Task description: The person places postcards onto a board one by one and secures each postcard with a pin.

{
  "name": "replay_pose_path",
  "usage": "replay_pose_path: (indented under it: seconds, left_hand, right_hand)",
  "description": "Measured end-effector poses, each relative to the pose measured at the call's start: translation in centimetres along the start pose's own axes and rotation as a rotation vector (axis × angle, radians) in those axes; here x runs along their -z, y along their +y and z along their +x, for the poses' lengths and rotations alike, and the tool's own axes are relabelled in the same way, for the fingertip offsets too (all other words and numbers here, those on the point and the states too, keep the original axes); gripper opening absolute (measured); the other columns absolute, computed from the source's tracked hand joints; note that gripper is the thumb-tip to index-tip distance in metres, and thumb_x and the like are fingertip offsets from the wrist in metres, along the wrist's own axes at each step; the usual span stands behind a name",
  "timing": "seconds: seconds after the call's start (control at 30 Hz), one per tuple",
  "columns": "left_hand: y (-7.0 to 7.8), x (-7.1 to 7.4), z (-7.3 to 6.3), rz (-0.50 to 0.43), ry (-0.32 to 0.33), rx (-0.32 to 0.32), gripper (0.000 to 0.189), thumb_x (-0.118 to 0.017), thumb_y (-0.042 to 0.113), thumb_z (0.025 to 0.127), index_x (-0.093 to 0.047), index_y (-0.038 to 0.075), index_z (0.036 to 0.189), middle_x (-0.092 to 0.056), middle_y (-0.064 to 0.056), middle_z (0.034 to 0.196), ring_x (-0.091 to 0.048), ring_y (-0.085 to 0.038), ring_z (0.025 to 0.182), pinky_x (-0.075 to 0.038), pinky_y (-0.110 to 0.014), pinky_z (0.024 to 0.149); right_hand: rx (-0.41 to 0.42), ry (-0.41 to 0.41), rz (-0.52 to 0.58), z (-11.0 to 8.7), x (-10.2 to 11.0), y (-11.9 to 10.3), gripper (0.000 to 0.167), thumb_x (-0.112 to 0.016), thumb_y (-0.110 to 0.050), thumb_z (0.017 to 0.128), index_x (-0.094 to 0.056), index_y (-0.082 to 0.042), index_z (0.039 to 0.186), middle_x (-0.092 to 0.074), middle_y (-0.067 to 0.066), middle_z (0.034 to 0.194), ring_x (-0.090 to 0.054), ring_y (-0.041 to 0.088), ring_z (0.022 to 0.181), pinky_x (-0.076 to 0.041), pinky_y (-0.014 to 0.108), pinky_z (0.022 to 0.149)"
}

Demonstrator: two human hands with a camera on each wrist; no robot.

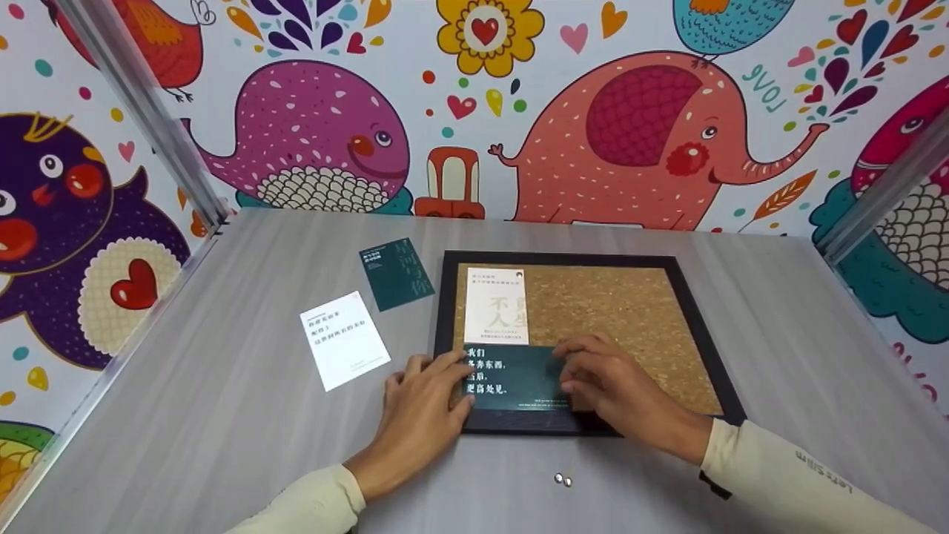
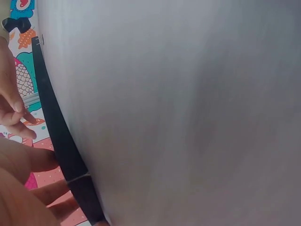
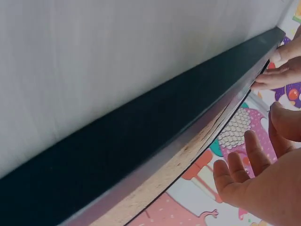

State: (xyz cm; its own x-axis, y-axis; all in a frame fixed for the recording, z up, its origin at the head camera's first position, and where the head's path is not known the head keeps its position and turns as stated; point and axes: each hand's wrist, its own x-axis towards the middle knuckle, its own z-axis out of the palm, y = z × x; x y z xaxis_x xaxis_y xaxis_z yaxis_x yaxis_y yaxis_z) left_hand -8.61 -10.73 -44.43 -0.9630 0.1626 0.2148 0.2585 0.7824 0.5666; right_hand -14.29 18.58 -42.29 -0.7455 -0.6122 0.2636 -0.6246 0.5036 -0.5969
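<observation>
The grey, faintly streaked table takes up the lower part of my head view. On it lies the cork board, speckled tan inside a flat black frame. I see the left hand with fingers fairly straight and slightly spread, fingertips at the left end of the green card. The right hand arches over that card's right end, fingers bent; I cannot tell whether they pinch anything. The green card lies crosswise at the board's near left corner, deep teal with bold white characters in four lines. Just beyond it sits a cream card with pale gold characters. Left of the board I have a white card and, farther off, a dark green card. Two shiny metal pieces lie near me, off the board.
</observation>
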Motion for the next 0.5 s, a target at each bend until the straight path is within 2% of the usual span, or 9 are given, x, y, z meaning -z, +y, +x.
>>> replay_pose_path:
  seconds: [0.13,0.23,0.37,0.5]
  left_hand:
    - [0.0,-0.1,0.1,-0.007,-0.005,0.001,0.035,-0.084,0.012,0.096,-0.079,0.003,0.13,-0.065,-0.016,0.153,-0.055,-0.037,0.125,-0.035,-0.07,0.098]
    - [0.0,-0.1,0.1,-0.006,-0.006,0.003,0.035,-0.084,0.012,0.096,-0.079,0.003,0.13,-0.065,-0.016,0.153,-0.055,-0.036,0.125,-0.035,-0.07,0.097]
    - [0.0,-0.1,0.1,0.002,-0.003,0.004,0.035,-0.084,0.012,0.096,-0.079,0.004,0.13,-0.065,-0.016,0.153,-0.055,-0.035,0.124,-0.036,-0.069,0.097]
    - [0.0,-0.1,0.1,0.007,-0.003,0.006,0.036,-0.084,0.013,0.097,-0.079,0.004,0.131,-0.065,-0.015,0.153,-0.055,-0.034,0.123,-0.037,-0.068,0.097]
  right_hand:
    - [-0.097,-0.006,0.059,0.5,0.3,0.8,0.013,-0.078,-0.001,0.101,-0.078,-0.014,0.096,-0.073,0.006,0.132,-0.064,0.024,0.126,-0.055,0.048,0.108]
    - [-0.141,0.01,0.099,0.8,0.4,1.3,0.013,-0.077,0.001,0.101,-0.08,-0.011,0.097,-0.075,0.007,0.127,-0.067,0.027,0.124,-0.055,0.051,0.109]
    - [-0.184,0.03,0.143,1.5,0.6,1.8,0.013,-0.075,0.005,0.101,-0.08,-0.006,0.096,-0.076,0.012,0.122,-0.069,0.03,0.118,-0.058,0.047,0.104]
    - [-0.279,0.024,0.215,2.2,0.8,2.1,0.013,-0.073,0.006,0.102,-0.08,-0.003,0.097,-0.076,0.014,0.12,-0.069,0.03,0.116,-0.058,0.044,0.103]
